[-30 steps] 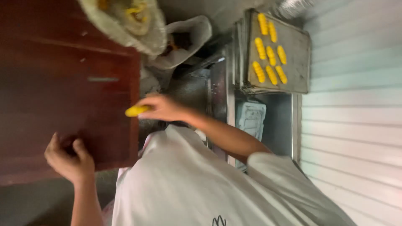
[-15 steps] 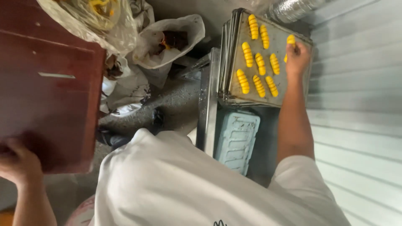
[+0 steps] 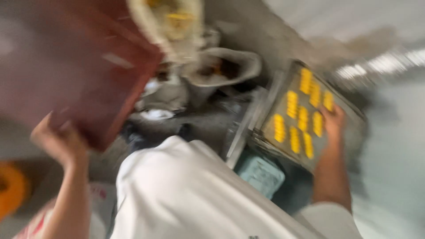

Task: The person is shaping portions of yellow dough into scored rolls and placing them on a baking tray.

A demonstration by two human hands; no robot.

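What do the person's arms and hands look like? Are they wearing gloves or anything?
No gloves show: both hands are bare. The left hand and the right hand have no rings, watch or bands that this blurred picture lets me see. The forearms are uncovered too. The person wears a white top with short sleeves that end near the upper arms, plain apart from a tiny dark mark at its lower edge.

Apparently white short-sleeved shirt [image 3: 186, 190]

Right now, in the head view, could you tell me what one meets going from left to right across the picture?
Orange object → left hand → dark red board → open sack → tray of yellow pieces → right hand.
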